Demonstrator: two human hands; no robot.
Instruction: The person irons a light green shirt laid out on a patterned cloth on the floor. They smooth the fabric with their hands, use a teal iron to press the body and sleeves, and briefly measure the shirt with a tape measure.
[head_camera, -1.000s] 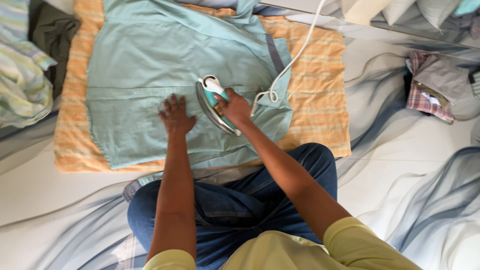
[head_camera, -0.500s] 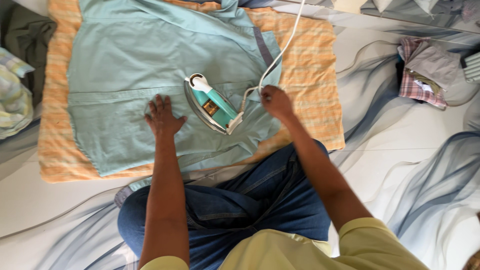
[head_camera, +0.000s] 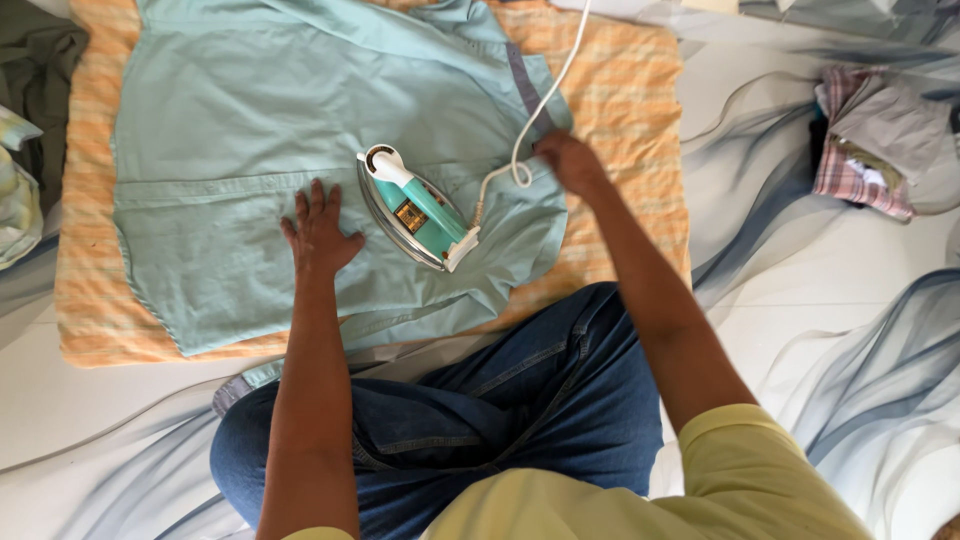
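A pale green shirt (head_camera: 250, 130) lies spread on an orange checked cloth (head_camera: 620, 110) on the floor. My left hand (head_camera: 318, 232) rests flat on the shirt with its fingers apart, just left of a teal and white iron (head_camera: 415, 210). The iron stands alone on the shirt and neither hand holds it. My right hand (head_camera: 570, 160) is at the shirt's right front edge, its fingers curled where the white cord (head_camera: 545, 95) crosses the fabric. Whether it grips the cord or the cloth is hidden. My legs in blue jeans (head_camera: 500, 400) are folded in front.
A pile of folded clothes, one plaid (head_camera: 865, 135), lies on the marbled floor at the right. A dark green garment (head_camera: 40, 60) and a striped cloth (head_camera: 15, 200) lie at the left edge. The cord runs off the top of the view.
My right hand let go of the iron's handle and moved right and up to the cord at the shirt's edge. The iron stayed on the shirt. My left hand stayed flat.
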